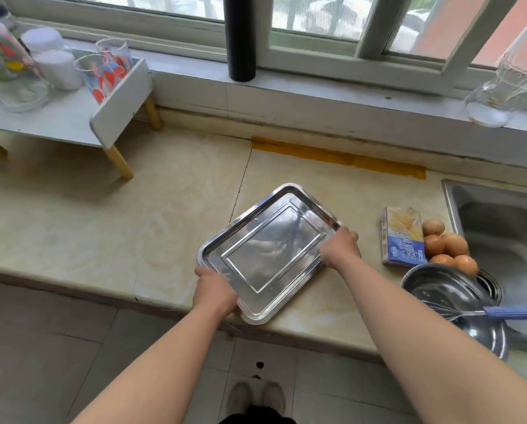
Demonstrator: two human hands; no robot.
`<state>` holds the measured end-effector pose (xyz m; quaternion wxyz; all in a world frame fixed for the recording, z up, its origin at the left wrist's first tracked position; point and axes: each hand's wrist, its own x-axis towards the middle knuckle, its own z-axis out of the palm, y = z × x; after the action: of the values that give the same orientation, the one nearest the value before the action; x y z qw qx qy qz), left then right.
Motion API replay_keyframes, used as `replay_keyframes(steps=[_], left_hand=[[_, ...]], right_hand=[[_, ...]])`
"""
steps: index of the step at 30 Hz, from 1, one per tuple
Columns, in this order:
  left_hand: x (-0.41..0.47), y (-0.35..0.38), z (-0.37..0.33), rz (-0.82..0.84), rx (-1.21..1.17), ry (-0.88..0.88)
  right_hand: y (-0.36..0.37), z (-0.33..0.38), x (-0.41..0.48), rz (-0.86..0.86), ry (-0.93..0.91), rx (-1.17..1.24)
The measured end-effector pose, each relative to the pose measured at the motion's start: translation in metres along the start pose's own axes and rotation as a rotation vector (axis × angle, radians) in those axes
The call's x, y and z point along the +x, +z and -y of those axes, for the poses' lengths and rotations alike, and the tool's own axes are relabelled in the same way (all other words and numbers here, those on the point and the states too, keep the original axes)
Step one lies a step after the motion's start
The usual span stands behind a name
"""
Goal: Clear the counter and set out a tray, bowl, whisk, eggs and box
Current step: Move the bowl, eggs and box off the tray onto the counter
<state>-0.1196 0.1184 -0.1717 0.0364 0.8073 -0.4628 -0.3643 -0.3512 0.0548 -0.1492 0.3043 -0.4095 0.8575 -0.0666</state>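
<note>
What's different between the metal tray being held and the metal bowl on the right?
The tray is rectangular, flat and shallow; the bowl is round and deep. The tray is empty, while the bowl has a whisk in it. The left hand and right hand grip the tray's edges; no hand touches the bowl. Both are shiny metal.

The tray (271, 249) lay askew on the surface (103, 228), near its front edge. The left hand (214, 290) gripped its near-left corner and the right hand (340, 247) its right side. Right of the tray lay the box (401, 237), with the eggs (448, 244) just beside it on its right. In front of them sat the bowl (433, 286), and the whisk (485, 313) lay in it, handle to the right. The sink (501, 215) lay farther right. A small shelf (57, 120) stood at the back left.
</note>
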Motion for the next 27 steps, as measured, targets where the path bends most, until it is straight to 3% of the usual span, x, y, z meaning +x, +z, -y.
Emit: replay_keyframes(steps=[11,19,27], left_hand=[[0.006,0.000,-0.017,-0.042,-0.061,-0.089],[0.015,-0.026,-0.019,-0.096,-0.002,-0.050],[0.044,-0.074,-0.016,-0.184,0.052,0.032]], right_hand=[[-0.011,-0.005,0.029,0.035,0.013,-0.086],[-0.011,-0.015,0.019,0.050,0.122,0.028],[0.003,0.007,-0.007,0.050,0.099,0.082]])
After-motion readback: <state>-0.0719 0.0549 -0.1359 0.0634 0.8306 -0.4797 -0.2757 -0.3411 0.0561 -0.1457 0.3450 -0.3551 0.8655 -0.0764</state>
